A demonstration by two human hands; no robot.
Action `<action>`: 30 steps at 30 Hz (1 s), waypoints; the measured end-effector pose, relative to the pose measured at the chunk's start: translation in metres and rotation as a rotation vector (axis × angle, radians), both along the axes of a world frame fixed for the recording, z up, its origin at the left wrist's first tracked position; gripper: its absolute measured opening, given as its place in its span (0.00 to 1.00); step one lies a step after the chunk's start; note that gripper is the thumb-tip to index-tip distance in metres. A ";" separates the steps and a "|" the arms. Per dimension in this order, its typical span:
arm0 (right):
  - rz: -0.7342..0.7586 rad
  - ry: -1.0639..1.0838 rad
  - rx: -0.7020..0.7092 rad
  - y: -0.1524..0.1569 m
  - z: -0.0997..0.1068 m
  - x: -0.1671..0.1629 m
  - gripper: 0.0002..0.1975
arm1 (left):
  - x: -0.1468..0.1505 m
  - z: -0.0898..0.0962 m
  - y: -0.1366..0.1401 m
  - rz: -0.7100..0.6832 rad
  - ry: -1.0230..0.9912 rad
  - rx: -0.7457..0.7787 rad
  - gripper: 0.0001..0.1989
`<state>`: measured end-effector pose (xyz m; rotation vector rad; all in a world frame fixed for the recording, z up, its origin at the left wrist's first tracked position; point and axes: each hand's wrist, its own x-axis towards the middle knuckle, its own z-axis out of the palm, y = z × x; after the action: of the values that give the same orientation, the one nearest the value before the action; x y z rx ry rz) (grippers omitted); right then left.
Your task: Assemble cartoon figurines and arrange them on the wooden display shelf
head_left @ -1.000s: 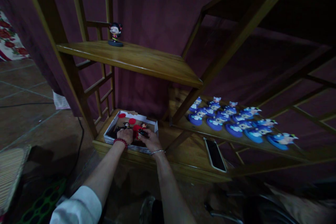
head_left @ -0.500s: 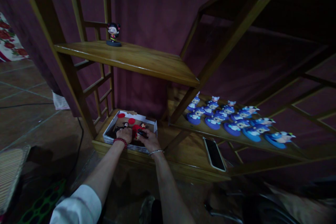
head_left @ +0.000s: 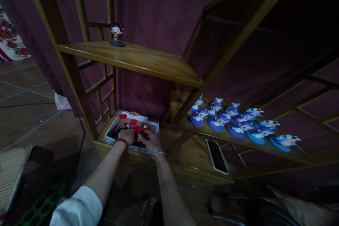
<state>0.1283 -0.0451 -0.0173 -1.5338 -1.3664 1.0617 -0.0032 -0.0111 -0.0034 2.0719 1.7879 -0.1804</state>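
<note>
Inside our open box (head_left: 140,117), our left hand (head_left: 127,136) hides its fingers, so we cannot tell their grip; beside it, our right hand (head_left: 153,142) pinches a dark figurine (head_left: 143,134) left of its palm, long axis unclear.

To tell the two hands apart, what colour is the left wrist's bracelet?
The bracelet is red; the head view shows it best.
</note>
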 end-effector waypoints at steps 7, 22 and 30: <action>0.004 -0.021 -0.006 0.000 0.004 0.001 0.17 | -0.004 -0.004 0.004 0.011 -0.054 -0.001 0.15; 0.023 -0.032 0.005 0.001 0.003 -0.001 0.15 | -0.012 0.009 0.005 -0.043 -0.105 0.007 0.16; 0.032 -0.040 0.017 0.004 -0.002 -0.003 0.15 | -0.017 0.010 0.005 -0.047 -0.128 0.050 0.16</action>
<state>0.1253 -0.0413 -0.0189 -1.5332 -1.4278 1.0414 -0.0205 -0.0058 0.0068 2.1107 1.6859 -0.0153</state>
